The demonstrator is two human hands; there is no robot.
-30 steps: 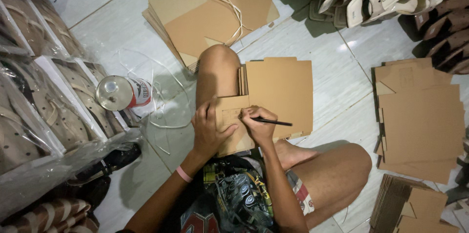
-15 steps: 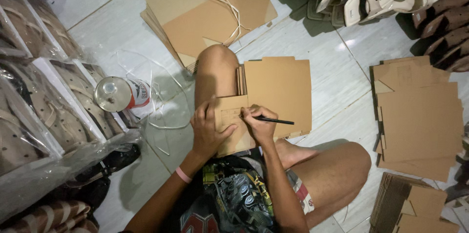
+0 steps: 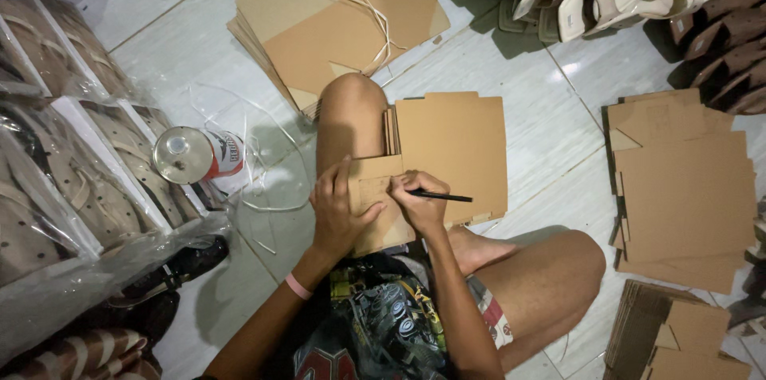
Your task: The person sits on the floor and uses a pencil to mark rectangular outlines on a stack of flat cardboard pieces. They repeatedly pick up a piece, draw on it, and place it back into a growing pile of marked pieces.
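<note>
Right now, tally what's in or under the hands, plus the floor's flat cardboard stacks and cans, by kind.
Pen, in right hand: 1
Cardboard blank on the lap, pressed by left hand: 1
Flat cardboard stacks on floor: 3
Metal can: 1
Total: 6

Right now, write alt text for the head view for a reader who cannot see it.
A person seated on a tiled floor writes with a black pen in the right hand on a flat cardboard box steadied by the left hand. More cardboard stacks lie around.
</note>
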